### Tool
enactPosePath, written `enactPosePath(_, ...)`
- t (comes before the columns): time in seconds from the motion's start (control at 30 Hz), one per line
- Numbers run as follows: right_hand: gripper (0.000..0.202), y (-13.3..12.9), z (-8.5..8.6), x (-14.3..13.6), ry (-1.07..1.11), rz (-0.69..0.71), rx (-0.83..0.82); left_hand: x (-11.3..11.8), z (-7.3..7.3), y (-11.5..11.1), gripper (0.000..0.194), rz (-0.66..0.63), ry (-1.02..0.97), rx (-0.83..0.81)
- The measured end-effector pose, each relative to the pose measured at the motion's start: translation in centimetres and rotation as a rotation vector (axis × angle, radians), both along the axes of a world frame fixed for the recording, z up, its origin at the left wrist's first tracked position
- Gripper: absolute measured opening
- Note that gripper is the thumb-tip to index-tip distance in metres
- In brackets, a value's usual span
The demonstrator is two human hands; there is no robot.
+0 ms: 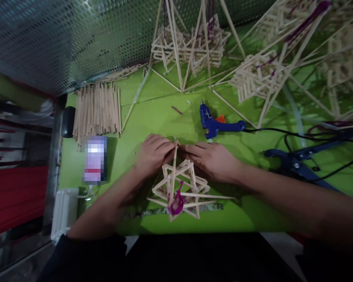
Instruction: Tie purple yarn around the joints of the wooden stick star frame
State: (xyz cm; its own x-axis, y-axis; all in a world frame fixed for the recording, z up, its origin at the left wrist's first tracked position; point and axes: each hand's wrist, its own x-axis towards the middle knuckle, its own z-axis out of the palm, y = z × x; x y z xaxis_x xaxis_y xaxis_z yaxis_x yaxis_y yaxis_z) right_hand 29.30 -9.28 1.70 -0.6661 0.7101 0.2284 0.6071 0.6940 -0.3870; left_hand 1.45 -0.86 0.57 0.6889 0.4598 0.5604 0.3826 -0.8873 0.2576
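Observation:
A small star-shaped frame of wooden sticks [181, 186] with purple thread at its bottom lies on the green table [153, 117] near the front edge. My left hand [153, 154] and my right hand [213, 159] meet at the frame's far tip, fingers pinched around the sticks where they join. One long stick runs from that tip down toward the purple thread. Both forearms reach in from the near edge.
A blue glue gun [214, 123] with black cord lies just beyond my hands. A bundle of loose sticks [97, 109] sits at the left, a phone [94, 158] below it. Finished stick structures [191, 43] stand along the back and right. Blue-handled pliers [300, 162] lie right.

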Motion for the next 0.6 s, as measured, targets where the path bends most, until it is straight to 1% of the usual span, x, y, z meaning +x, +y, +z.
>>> enactPosePath(0.13,0.037,0.0,0.2,-0.1,-0.032,-0.005,-0.002,-0.1,-0.3,0.0,0.014,0.015,0.015,-0.008)
enactPosePath(0.3,0.037,0.1,0.0,-0.1,-0.017,0.0,0.001,-0.2,-0.5,-0.3,0.031,0.093,0.108,-0.079)
enactPosePath(0.4,0.037,-0.1,-0.1,-0.1,-0.016,-0.001,0.025,-0.2,-0.2,-0.6,0.03,0.18,0.136,-0.169)
enactPosePath(0.5,0.037,-0.3,-0.2,-0.2,-0.025,-0.05,0.044,-0.1,0.2,-0.9,0.03,0.285,0.152,-0.268)
enactPosePath(0.6,0.036,-0.5,-0.1,-0.3,-0.073,-0.107,0.033,0.1,0.5,-1.2,0.029,0.299,0.157,-0.305)
